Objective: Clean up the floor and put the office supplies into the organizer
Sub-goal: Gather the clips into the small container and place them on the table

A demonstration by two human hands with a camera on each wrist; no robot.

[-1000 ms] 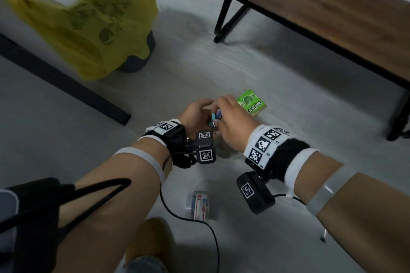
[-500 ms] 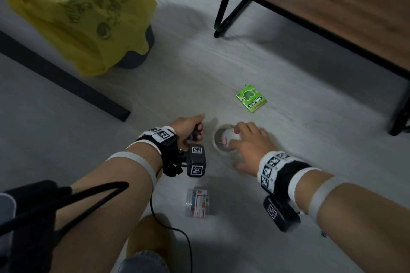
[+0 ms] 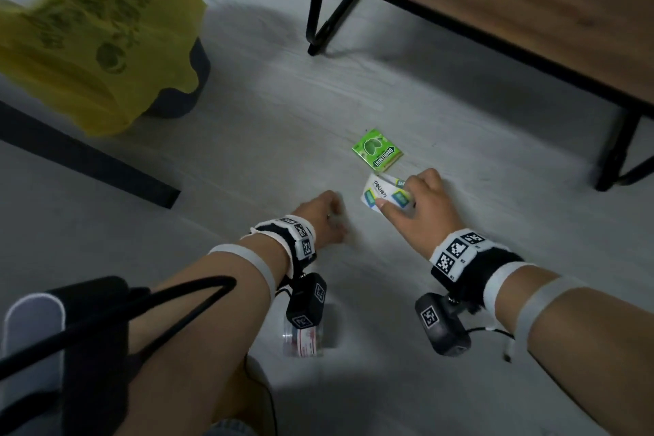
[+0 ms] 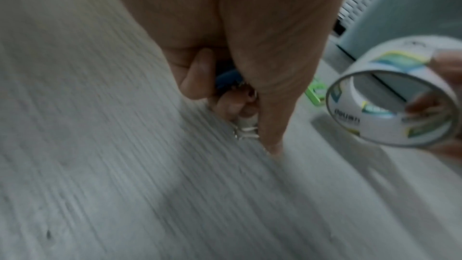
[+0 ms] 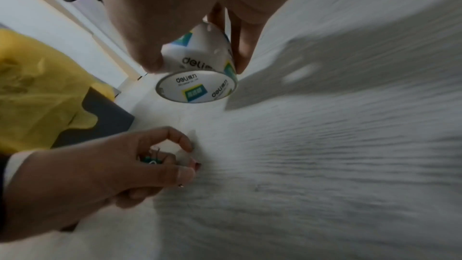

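My right hand (image 3: 407, 203) grips a white roll of tape (image 3: 380, 193) printed with blue and green squares, lifted just off the floor; the roll (image 5: 200, 78) shows clearly under the fingers in the right wrist view and at the right edge of the left wrist view (image 4: 390, 104). My left hand (image 3: 327, 218) is curled low at the floor, holding small binder clips (image 4: 230, 80) with wire handles; its fingertips (image 5: 187, 145) touch the floor. A green gum pack (image 3: 377, 149) lies just beyond the tape. A small clear box (image 3: 304, 340) of coloured items lies by my left wrist.
A dark bin lined with a yellow bag (image 3: 95, 39) stands at the left. A wooden table (image 3: 513, 3) on black metal legs (image 3: 320, 14) fills the upper right. A dark bar (image 3: 88, 163) crosses the floor at left. Pale wood-grain floor surrounds the hands.
My right hand has taken hold of the tape roll and lifted it off the floor. My left hand, still holding the clips, has dropped to the floor.
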